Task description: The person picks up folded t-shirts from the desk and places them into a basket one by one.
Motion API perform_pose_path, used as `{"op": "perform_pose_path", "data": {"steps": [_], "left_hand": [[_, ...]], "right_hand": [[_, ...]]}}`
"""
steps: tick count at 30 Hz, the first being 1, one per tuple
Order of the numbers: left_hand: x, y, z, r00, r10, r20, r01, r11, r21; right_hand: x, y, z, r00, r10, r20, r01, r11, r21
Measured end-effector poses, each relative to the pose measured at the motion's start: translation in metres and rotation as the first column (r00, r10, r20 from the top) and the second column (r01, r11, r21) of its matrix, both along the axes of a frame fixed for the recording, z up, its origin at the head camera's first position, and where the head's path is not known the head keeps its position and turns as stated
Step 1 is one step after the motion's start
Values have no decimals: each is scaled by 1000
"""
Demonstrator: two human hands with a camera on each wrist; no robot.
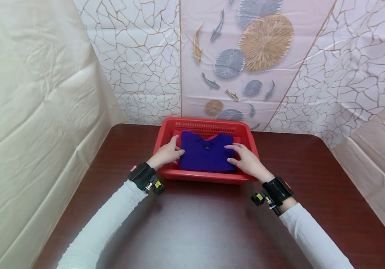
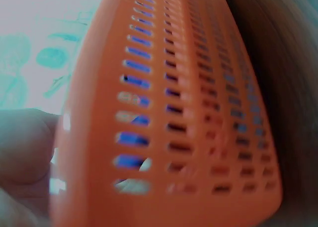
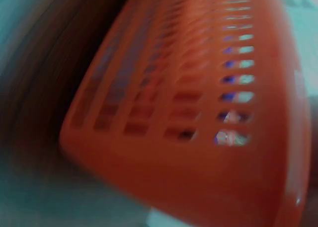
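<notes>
A folded blue-purple garment with a notched neckline and a small dark mark near it lies in a red plastic basket. Red cloth shows beneath and beside it. My left hand reaches over the basket's left side, index finger extended and thumb at the garment's left edge. Over the right side, my right hand has its fingers spread, fingertips at the garment's right edge. Both wrist views are mostly filled by the slotted basket wall, with blue cloth visible through the slots.
The basket stands on a dark brown table, close to its far edge. Behind it hangs a patterned cloth with fish and round shapes. Pale fabric drapes along the left side.
</notes>
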State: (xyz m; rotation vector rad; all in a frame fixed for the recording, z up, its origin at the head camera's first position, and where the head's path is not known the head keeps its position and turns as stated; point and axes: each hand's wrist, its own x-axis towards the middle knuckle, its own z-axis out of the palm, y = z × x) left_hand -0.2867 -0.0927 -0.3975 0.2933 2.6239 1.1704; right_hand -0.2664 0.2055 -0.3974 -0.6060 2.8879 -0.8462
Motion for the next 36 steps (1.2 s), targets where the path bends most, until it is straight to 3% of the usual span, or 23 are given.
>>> {"op": "perform_pose_path", "data": {"steps": [2, 3, 5, 7, 9, 10, 12, 14, 18, 22, 26, 30, 31, 33, 34, 36], "left_hand": [[1, 0, 3, 991, -59, -120, 38, 985, -166], [2, 1, 4, 979, -114, -171, 71, 969, -238], [3, 3, 4, 935, -261, -239, 165, 919, -357], [6, 6, 3, 889, -399, -225, 283, 864, -417], [8, 9, -1, 859, -483, -166, 370, 812, -451], [9, 10, -4, 853, -505, -132, 397, 792, -464], [10, 11, -7, 860, -506, -63, 422, 775, -469], [11, 11, -10, 873, -488, -14, 426, 775, -467], [10, 13, -9, 871, -492, 16, 449, 782, -433], [6, 14, -8, 870, -493, 1, 447, 787, -425], [4, 15, -8, 894, -439, -86, 359, 819, -447], [15, 19, -7, 910, -326, -256, 187, 874, -449], [20, 21, -6, 908, -291, -303, 137, 886, -442], [32, 26, -3, 885, -225, -408, 38, 907, -419], [40, 28, -2, 865, -197, -462, -4, 917, -399], [57, 32, 0, 804, -163, -572, -65, 932, -357]], "right_hand": [[3, 0, -2, 991, 96, -96, -87, 992, 95], [4, 0, -3, 985, 137, -108, -125, 986, 114], [5, 1, -6, 975, 200, -96, -187, 973, 133], [5, 1, -8, 973, 229, -31, -223, 965, 137], [6, 0, -11, 972, 231, 53, -236, 962, 136], [6, -1, -11, 969, 229, 95, -240, 962, 131], [7, -2, -12, 960, 224, 166, -245, 962, 121], [6, -4, -14, 952, 226, 207, -254, 960, 118], [3, -4, -16, 945, 222, 239, -264, 951, 161], [-3, -4, -15, 954, 204, 220, -248, 949, 193], [-4, -5, -15, 979, 172, 110, -190, 964, 184], [8, -7, -16, 994, 98, -53, -89, 984, 153], [13, -8, -16, 993, 77, -84, -66, 989, 136], [26, -11, -13, 990, 34, -135, -21, 995, 98], [33, -14, -11, 987, 14, -159, -2, 997, 78], [48, -19, -8, 974, -15, -224, 25, 999, 45]]}}
